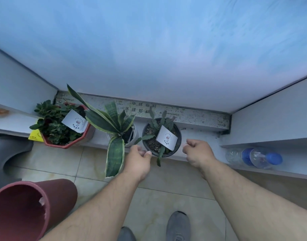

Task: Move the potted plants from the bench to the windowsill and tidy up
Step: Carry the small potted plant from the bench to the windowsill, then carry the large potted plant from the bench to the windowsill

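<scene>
Three potted plants stand in a row on the low windowsill (198,136). The red octagonal pot (66,144) with a bushy plant and a white card is at the left. A white pot (134,134) with a long-leaved snake plant is in the middle. A black round pot (178,141) with a thin cactus-like plant and a white card is at the right. My left hand (138,160) hovers just left of the black pot, fingers curled and apart, close to its rim. My right hand (198,151) is just right of the pot, loosely curled, holding nothing.
A clear plastic bottle with a blue cap (253,157) lies on the ledge at the right. A large empty red pot (27,206) stands on the tiled floor at the lower left. A yellow packet (35,135) sits behind the red octagonal pot. My grey shoes (178,226) are below.
</scene>
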Tool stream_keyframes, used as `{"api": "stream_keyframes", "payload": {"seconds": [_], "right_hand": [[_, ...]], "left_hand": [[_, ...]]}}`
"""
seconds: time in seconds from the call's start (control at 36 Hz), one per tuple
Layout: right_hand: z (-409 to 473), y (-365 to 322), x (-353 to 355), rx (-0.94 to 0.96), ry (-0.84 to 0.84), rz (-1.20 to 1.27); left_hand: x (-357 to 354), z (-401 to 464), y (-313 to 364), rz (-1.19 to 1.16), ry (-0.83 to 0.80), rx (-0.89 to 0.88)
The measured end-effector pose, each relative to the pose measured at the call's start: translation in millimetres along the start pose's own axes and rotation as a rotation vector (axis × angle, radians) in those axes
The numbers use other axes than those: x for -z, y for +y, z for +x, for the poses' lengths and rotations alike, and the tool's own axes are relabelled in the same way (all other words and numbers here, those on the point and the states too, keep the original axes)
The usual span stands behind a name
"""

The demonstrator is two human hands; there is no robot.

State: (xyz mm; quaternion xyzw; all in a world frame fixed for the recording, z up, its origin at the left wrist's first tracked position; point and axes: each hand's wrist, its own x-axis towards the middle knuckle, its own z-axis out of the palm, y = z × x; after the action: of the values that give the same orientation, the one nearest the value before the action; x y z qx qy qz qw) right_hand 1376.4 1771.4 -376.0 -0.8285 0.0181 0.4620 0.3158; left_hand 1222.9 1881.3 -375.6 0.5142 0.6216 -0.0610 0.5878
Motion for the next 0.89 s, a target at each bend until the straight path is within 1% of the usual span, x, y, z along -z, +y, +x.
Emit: {"api": "stream_keyframes", "payload": {"seconds": [0.06,0.14,0.31,0.39,0.42,0.5,0.56,0.67,0.78,0.86,0.89], "right_hand": [[-13.1,-1.7,9.2,-0.012,0.024,-0.008],[-42.7,-11.2,22.7,-0.024,0.029,0.004],[-138.4,-51.2,60.9,0.071,-0.012,-0.022],[-217.5,-86.7,91.1,0.127,0.008,0.001],[-234.3,-90.1,95.5,0.138,0.01,0.003],[-325.5,-127.3,132.3,0.168,0.009,0.057],[-377.3,-141.3,152.7,0.21,0.008,0.091],[-479.8,-162.0,198.7,0.279,0.081,0.183],[-564.0,-154.1,221.3,0.352,0.176,0.3],[-607.2,-131.4,223.7,0.39,0.298,0.437],[-624.3,-117.4,222.9,0.387,0.363,0.497]], "left_hand": [[2.6,-16.2,0.6,0.043,-0.005,-0.001],[12.3,-51.4,11.3,0.046,0.003,-0.016],[50.3,-150.5,69.5,-0.046,0.0,-0.086],[80.3,-227.4,109.5,-0.091,-0.014,-0.157],[86.1,-243.1,111.4,-0.094,-0.029,-0.182],[119.6,-324.4,149.6,-0.09,-0.039,-0.247],[139.0,-370.5,162.9,-0.066,-0.062,-0.299],[172.1,-454.7,196.7,-0.03,-0.121,-0.39],[186.0,-510.3,223.3,0.068,-0.214,-0.537],[179.4,-537.7,240.5,0.143,-0.353,-0.619],[172.5,-548.7,243.5,0.175,-0.41,-0.645]]}}
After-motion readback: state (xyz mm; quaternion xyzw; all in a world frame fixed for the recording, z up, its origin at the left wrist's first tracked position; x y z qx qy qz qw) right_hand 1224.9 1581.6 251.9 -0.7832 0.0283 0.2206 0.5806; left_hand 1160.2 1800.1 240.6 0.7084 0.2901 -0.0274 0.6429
